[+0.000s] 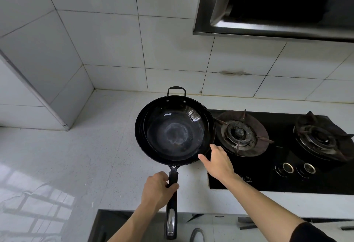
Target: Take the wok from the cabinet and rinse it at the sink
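A black wok (174,130) with a long black handle and a small loop handle on its far side sits over the pale countertop (95,155), just left of the stove. It holds nothing but a pale ring mark at its bottom. My left hand (158,190) grips the long handle near the bowl. My right hand (217,158) reaches to the wok's near right rim; the thumb and forefinger touch the rim's edge. No sink is in view.
A black gas hob (277,176) with two burners and two knobs lies to the right, under a range hood (268,7). Tiled walls close off the back and left. Below the counter edge there is a dark cabinet front (118,224).
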Demonstrator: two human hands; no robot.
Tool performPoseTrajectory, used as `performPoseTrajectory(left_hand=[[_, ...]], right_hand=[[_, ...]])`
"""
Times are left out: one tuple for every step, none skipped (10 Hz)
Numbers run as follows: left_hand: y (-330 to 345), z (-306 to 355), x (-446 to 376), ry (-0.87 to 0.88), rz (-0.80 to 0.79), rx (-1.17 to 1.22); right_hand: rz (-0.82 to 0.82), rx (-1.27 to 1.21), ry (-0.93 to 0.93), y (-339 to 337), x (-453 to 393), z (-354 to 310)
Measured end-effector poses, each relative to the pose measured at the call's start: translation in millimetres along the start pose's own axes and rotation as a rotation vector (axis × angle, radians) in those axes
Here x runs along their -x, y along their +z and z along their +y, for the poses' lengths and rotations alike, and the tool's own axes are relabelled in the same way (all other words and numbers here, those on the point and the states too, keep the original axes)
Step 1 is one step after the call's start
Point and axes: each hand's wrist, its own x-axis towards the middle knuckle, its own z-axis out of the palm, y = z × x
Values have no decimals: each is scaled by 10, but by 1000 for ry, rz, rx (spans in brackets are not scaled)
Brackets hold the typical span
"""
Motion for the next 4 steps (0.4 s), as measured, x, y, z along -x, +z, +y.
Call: performPoseTrajectory(left_hand=[[-79, -12, -56, 9, 23, -31], [-196, 11, -79, 6, 44, -42], [-331, 54, -87, 73, 116, -72], [-523, 112, -95, 184, 231, -207]], right_hand=[[-5, -11, -27, -19, 36, 7], [-17, -36, -62, -75, 97, -34], [-8, -51, -114, -136, 155, -100], [6, -45, -202, -212, 247, -209]])
